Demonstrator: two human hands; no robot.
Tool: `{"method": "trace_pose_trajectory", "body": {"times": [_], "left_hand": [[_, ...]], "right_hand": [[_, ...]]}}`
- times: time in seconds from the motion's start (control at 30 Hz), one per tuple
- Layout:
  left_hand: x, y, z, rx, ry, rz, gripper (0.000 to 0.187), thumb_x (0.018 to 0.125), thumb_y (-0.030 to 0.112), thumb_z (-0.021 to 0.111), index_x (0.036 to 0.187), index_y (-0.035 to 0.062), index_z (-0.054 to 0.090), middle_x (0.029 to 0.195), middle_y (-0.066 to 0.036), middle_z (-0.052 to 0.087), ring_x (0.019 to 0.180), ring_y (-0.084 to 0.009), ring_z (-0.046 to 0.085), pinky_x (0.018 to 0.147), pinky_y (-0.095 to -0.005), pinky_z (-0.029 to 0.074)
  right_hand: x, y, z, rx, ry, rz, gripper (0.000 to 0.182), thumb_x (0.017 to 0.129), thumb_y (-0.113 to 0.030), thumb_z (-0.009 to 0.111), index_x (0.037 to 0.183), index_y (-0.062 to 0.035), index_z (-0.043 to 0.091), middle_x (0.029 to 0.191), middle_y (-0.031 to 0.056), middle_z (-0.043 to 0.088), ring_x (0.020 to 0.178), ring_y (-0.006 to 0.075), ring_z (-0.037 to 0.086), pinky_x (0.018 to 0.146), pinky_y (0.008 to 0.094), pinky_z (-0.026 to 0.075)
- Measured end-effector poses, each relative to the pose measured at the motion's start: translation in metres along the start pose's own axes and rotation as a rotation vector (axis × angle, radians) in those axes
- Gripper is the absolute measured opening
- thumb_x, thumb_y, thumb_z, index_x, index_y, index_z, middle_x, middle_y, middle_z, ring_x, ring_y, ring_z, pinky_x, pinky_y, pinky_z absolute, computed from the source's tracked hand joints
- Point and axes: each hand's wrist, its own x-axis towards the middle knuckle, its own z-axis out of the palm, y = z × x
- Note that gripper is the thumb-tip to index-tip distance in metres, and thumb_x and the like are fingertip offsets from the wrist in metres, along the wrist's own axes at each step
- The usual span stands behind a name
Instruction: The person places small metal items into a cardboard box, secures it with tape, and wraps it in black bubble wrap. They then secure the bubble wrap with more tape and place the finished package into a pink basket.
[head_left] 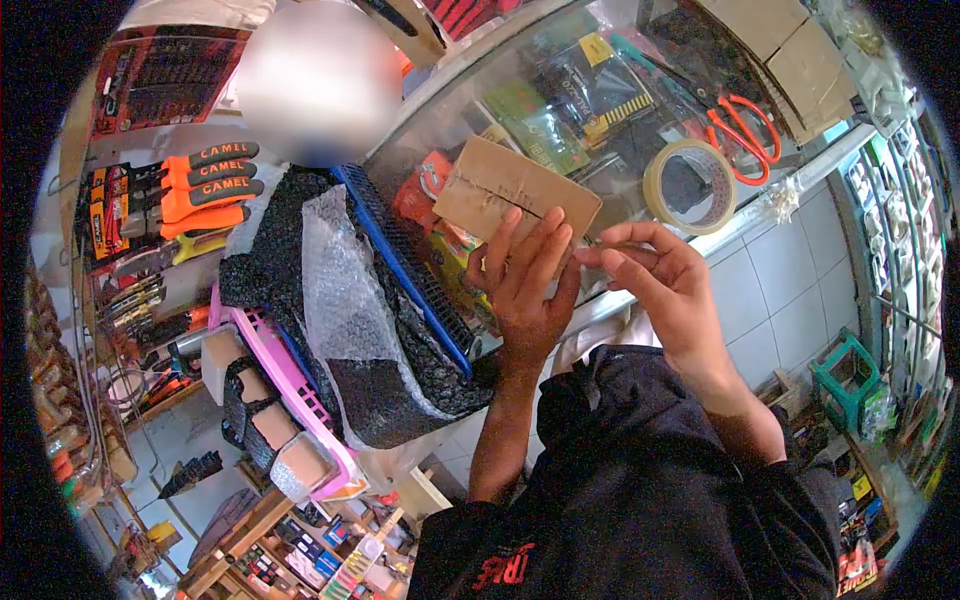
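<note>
A small brown cardboard box (pixel 510 185) lies on the glass counter, with a dark seam along its upper face. My left hand (pixel 528 280) rests its outstretched fingers on the box's near edge. Close beside it, my right hand (pixel 665 290) has thumb and forefinger brought together at the box's right corner; whatever is between those fingertips is too small to make out. To the right of the box sits a roll of tape (pixel 690 187). Beyond the roll are scissors with red-orange handles (pixel 745 140).
A blue plastic crate (pixel 400 270) with black and clear bubble wrap (pixel 345 270) stands left of the counter. A pink basket (pixel 270 375) is beside it. Orange-handled tools (pixel 210 190) hang at left. A green stool (pixel 848 370) stands on the tiled floor at right.
</note>
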Motion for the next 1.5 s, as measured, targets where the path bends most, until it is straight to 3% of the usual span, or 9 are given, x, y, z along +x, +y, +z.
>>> {"method": "trace_pose_trajectory", "body": {"times": [0.43, 0.73, 1.03, 1.23, 1.5], "left_hand": [[-0.001, 0.0, 0.003, -0.002, 0.043, 0.021, 0.03, 0.089, 0.024, 0.077, 0.119, 0.0166, 0.074, 0.133, 0.002, 0.07, 0.136, -0.0306, 0.054, 0.114, -0.0499, 0.032], [-0.002, -0.002, 0.004, 0.023, 0.051, 0.035, 0.029, 0.093, 0.027, 0.075, 0.12, 0.019, 0.074, 0.133, 0.004, 0.07, 0.136, -0.029, 0.054, 0.112, -0.0488, 0.032], [-0.003, -0.003, 0.005, -0.016, 0.051, 0.044, 0.042, 0.087, 0.018, 0.079, 0.129, 0.0216, 0.071, 0.14, 0.008, 0.066, 0.139, -0.0249, 0.051, 0.107, -0.0454, 0.028], [-0.003, -0.004, 0.005, -0.007, 0.048, 0.05, 0.041, 0.087, 0.018, 0.079, 0.127, 0.022, 0.072, 0.14, 0.008, 0.066, 0.138, -0.025, 0.051, 0.106, -0.0451, 0.029], [-0.002, -0.002, 0.002, -0.013, 0.027, 0.043, 0.039, 0.088, 0.015, 0.077, 0.127, 0.0204, 0.072, 0.139, 0.007, 0.066, 0.138, -0.0252, 0.051, 0.107, -0.0443, 0.028]], "right_hand": [[0.003, 0.008, -0.004, -0.016, 0.021, -0.019, 0.024, 0.099, -0.007, 0.07, 0.119, 0.0027, 0.061, 0.111, 0.0106, 0.073, 0.11, 0.0163, 0.068, 0.093, 0.0277, 0.053], [0.016, 0.03, 0.006, -0.016, 0.169, -0.055, 0.029, 0.09, -0.007, 0.081, 0.109, -0.0016, 0.06, 0.095, 0.0036, 0.07, 0.087, 0.0085, 0.066, 0.077, 0.0235, 0.053], [0.03, 0.051, 0.007, 0.228, 0.118, -0.19, 0.036, 0.087, 0.005, 0.078, 0.1, -0.0073, 0.048, 0.09, 0.0036, 0.066, 0.085, 0.0102, 0.064, 0.073, 0.0222, 0.05], [0.035, 0.055, 0.004, 0.12, 0.12, -0.21, 0.043, 0.087, 0.006, 0.078, 0.091, -0.0117, 0.038, 0.089, 0.0039, 0.064, 0.087, 0.0092, 0.063, 0.069, 0.0231, 0.048], [0.042, 0.059, 0.003, 0.029, 0.127, -0.233, 0.045, 0.088, 0.003, 0.078, 0.087, -0.0131, 0.036, 0.085, 0.0014, 0.061, 0.085, 0.0075, 0.06, 0.072, 0.0223, 0.049]]}}
